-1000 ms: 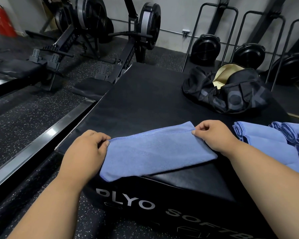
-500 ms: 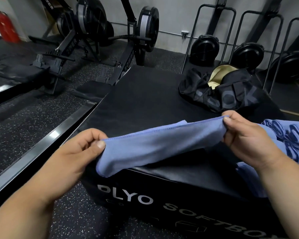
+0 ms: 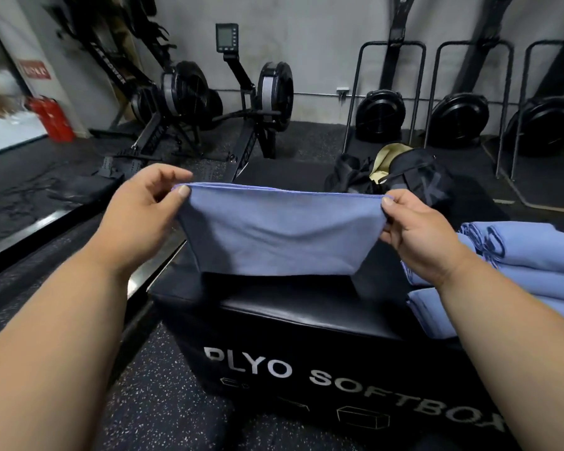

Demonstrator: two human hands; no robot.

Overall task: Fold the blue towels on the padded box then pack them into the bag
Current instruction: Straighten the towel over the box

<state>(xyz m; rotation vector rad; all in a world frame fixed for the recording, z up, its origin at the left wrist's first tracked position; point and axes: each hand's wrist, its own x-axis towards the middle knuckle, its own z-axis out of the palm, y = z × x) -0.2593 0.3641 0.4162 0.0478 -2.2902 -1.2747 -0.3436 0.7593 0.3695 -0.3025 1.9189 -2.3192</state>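
Observation:
A blue towel (image 3: 279, 232) hangs in the air above the black padded box (image 3: 306, 317), stretched between my hands. My left hand (image 3: 144, 209) pinches its upper left corner and my right hand (image 3: 414, 232) pinches its upper right corner. The towel's lower edge hangs just above the box top. A pile of other blue towels (image 3: 518, 265) lies on the right side of the box. The black bag (image 3: 414, 177) with a pale lining sits open at the far end of the box, partly hidden behind the held towel.
Rowing machines (image 3: 241, 102) stand on the speckled floor beyond the box. Fan units in metal frames (image 3: 381, 115) line the back wall. A metal rail (image 3: 62, 219) runs along the floor at the left. A red object (image 3: 51, 123) stands at the far left.
Both hands have lifted the towel off the box top and now hold it up, stretched and hanging. The view has tilted upward.

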